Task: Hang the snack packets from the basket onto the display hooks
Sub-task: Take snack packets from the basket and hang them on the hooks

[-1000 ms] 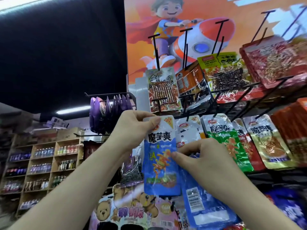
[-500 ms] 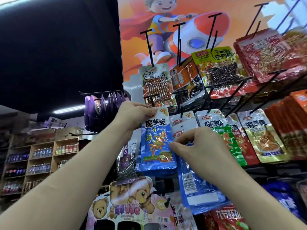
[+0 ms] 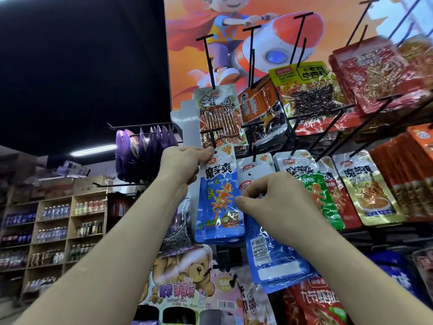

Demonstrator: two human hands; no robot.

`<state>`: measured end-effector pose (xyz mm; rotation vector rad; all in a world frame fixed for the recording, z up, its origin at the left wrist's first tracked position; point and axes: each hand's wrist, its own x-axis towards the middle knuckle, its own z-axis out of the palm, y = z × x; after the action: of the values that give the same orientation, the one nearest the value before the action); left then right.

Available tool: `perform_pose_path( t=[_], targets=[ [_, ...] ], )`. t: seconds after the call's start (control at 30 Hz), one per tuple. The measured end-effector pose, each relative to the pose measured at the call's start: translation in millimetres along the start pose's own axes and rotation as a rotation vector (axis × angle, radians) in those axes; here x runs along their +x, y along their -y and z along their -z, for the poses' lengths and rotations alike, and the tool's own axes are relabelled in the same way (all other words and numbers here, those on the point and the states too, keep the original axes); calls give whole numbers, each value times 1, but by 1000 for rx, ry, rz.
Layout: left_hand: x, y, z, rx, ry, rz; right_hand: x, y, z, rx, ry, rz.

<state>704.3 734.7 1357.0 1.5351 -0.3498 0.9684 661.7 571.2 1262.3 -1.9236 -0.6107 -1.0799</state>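
Observation:
My left hand [image 3: 180, 164] pinches the top left corner of a blue and white snack packet [image 3: 219, 195], with its hang hole right beside the tip of a black display hook [image 3: 212, 138]. My right hand [image 3: 278, 202] grips a bunch of the same blue packets [image 3: 276, 261], turned with their barcode backs to me. Its thumb touches the right edge of the front packet. The basket is out of view.
Green, red and gold packets [image 3: 365, 186] hang on hooks to the right. Orange and red packs [image 3: 375, 73] fill the row above, under bare hooks [image 3: 251, 55]. Purple packets [image 3: 143, 153] hang at left. Drink shelves [image 3: 54, 228] stand far left. Bear-print packs [image 3: 185, 277] hang below.
Both hands rose with their packets. The left hand brought the blue packet's top up to the hook tip. The right hand followed with its bunch.

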Motion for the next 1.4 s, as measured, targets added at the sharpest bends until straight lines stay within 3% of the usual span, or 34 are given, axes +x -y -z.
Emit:
perform_pose_path(
  t=[0.13,0.37,0.43,0.53,0.63,0.8,1.0,1.17,1.3,1.4],
  targets=[
    [3,-1,-4,87,-71,-111,2,1,-4,-16,24,-2],
    [-6,21,-8,534,-140,-437,6,0,-7,5,-5,-2],
    [-10,26,-8,513,-117,-431,5,-1,-8,-24,-13,13],
    [-32,35,0,329,45,-270,0,-6,-4,27,4,4],
    [-58,51,3,428,198,-303,-8,-15,8,140,2,-20],
    [-66,71,-6,657,170,-544,-20,-24,23,241,-41,-1],
    [-73,60,-2,474,142,-414,-30,-35,18,564,-116,-49],
    [-103,28,2,576,-151,-868,-35,-26,18,653,-109,69],
    [-111,1,-5,309,83,-598,-37,-17,15,637,-112,157],
    [-109,-9,-2,66,165,-402,-37,-13,14,671,-83,151]
  ],
)
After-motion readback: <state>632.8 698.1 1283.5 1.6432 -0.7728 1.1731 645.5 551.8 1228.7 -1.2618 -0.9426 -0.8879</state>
